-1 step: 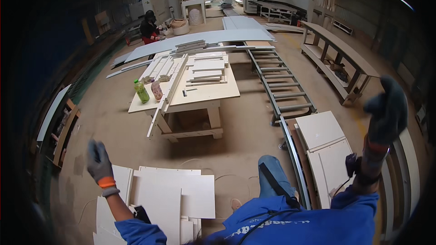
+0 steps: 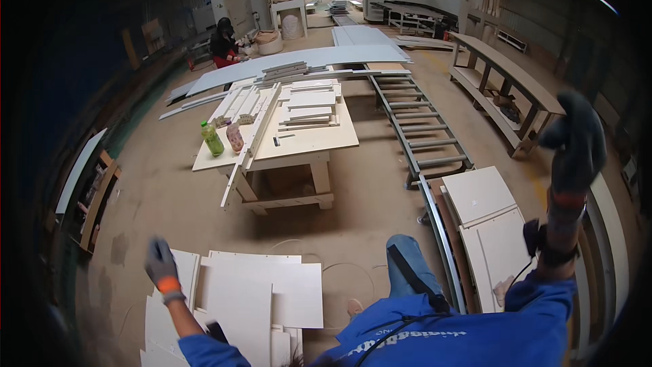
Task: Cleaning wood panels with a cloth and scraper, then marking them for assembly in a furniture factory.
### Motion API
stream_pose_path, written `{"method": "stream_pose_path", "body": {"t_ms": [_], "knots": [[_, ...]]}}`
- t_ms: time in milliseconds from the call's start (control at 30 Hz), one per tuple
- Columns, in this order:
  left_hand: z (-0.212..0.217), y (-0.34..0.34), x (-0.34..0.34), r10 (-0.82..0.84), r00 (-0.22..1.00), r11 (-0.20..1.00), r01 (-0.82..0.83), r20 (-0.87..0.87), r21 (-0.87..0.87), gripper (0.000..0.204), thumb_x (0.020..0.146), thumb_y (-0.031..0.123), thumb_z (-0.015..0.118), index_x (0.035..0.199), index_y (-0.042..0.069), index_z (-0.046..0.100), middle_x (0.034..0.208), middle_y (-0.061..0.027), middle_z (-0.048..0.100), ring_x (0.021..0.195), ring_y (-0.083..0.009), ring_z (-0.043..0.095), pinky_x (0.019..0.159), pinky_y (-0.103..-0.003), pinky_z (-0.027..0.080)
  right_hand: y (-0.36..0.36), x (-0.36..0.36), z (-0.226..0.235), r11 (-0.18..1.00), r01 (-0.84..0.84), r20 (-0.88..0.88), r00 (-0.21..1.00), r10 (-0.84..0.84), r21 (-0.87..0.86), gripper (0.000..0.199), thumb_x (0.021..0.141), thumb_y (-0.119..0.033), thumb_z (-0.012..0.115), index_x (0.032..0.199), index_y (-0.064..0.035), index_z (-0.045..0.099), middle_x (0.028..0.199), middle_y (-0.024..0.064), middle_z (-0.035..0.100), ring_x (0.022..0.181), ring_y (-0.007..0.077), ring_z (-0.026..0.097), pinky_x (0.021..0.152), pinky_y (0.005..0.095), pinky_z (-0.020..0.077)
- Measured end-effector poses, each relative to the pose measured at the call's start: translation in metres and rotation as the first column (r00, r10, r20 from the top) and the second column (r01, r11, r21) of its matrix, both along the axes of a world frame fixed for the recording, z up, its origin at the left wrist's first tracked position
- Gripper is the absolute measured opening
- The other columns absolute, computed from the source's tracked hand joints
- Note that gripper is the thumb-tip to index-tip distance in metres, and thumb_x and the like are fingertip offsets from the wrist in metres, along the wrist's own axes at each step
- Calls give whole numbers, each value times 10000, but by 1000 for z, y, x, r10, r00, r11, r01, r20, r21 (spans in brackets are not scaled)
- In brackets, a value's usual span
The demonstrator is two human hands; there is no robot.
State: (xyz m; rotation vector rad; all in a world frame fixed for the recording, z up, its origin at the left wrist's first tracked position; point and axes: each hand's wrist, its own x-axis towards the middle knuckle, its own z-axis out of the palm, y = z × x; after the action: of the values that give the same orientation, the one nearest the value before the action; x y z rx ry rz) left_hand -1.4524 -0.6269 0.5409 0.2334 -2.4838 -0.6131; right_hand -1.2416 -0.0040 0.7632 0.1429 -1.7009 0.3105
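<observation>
My left hand, in a grey glove with an orange cuff, hangs over the left side of a stack of white panels low in the picture. Its fingers are loosely bent and I see nothing in them. On the right, my right hand is raised in a dark glove, fingers up and thumb apart, holding nothing visible. It appears in front of the long wooden bench. Below and left of it lie more white panels beside a metal rail.
Ahead stands a worktable with white strips, a green bottle and a pinkish bottle. A roller conveyor runs along its right. Large pale sheets lie behind. A person is at the far left.
My left hand has moved down and slightly right, its fingers more bent. My right hand has shifted slightly down and left.
</observation>
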Motion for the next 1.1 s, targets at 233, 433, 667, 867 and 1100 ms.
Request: {"method": "stream_pose_path", "body": {"t_ms": [233,433,667,867,1100], "knots": [[-362,-57,250,34,486,946,-298,873,129,394,988,352,451,1021,4,632,951,-188,680,865,-314,649,723,-456,503,20,-160,-42,918,-272,571,721,394,-289,259,943,-188,620,1129,-12,655,856,90,682,735,118,648,676,283,549],[-344,29,316,-248,317,922,-214,916,323,311,981,298,465,975,14,592,877,-157,658,789,-279,611,662,-450,488,-19,-85,-347,822,-508,939,-72,-337,257,502,918,-548,445,1193,-165,618,1104,118,698,1010,336,659,854,461,524],[-330,-12,439,-108,239,976,-157,965,148,224,973,235,481,921,27,546,791,-122,631,700,-238,566,590,-444,470,13,215,-602,943,-319,650,-737,-185,-93,728,912,-618,392,1435,-119,474,1398,172,540,1315,345,487,1104,449,360],[-306,-70,433,3,591,990,-113,807,79,110,953,109,507,903,11,495,703,-110,567,652,-157,543,501,-377,465,81,460,-655,956,148,654,-702,282,-254,276,926,-272,510,947,-35,650,1052,196,694,980,395,659,835,479,513],[-341,98,374,-562,414,667,-284,716,688,143,939,197,487,883,130,600,791,-42,616,700,-180,619,576,-291,462,59,628,-679,930,349,659,-674,333,-112,389,900,-441,538,1039,-84,611,922,148,672,820,356,671,679,500,498]]}}
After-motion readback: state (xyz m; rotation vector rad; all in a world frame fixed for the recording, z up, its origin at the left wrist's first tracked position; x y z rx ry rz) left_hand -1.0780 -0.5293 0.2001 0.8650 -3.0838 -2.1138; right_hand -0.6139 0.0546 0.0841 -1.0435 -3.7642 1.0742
